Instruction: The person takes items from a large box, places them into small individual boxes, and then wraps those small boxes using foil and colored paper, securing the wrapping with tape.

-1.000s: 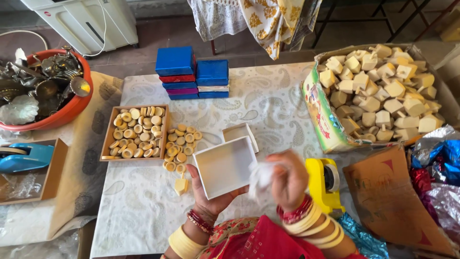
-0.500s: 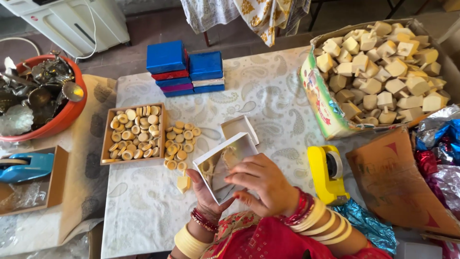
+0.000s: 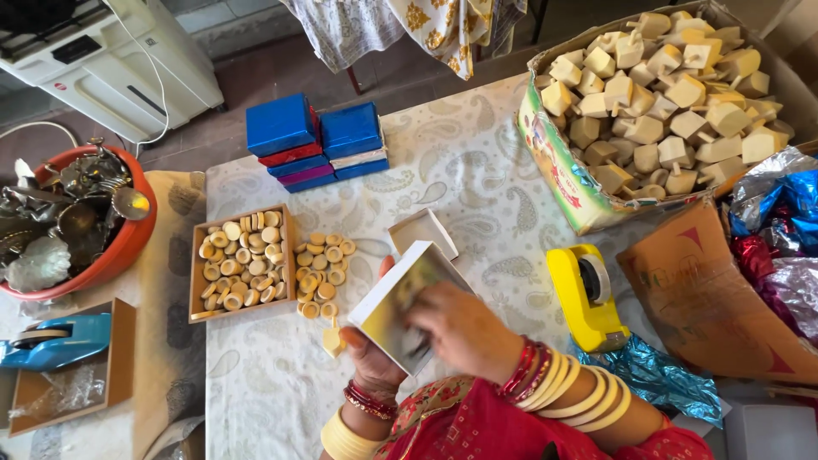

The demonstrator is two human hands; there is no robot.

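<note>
Paisley-patterned cloth covers the table, with tiled floor and a white machine at the far left.

Head view: the left hand grips a small white box from below, tilted on edge near the person's body, while the right hand presses into its open face. Whatever goes inside is blurred and covered by the fingers, so I cannot tell what the box holds. Its lid lies apart on the cloth just beyond, so this box looks part-filled and not yet closed. At the far side two stacks of blue and red boxes look finished.

As for containers, a shallow wooden tray at left is full of round tan discs, with more discs spilled just right of it. A big cardboard carton at far right is heaped with pale cubes, so plenty seems left to pack. A red basin at far left holds metal pieces. A yellow tape dispenser stands right of the hands, and a blue one sits in a low box at near left.
</note>
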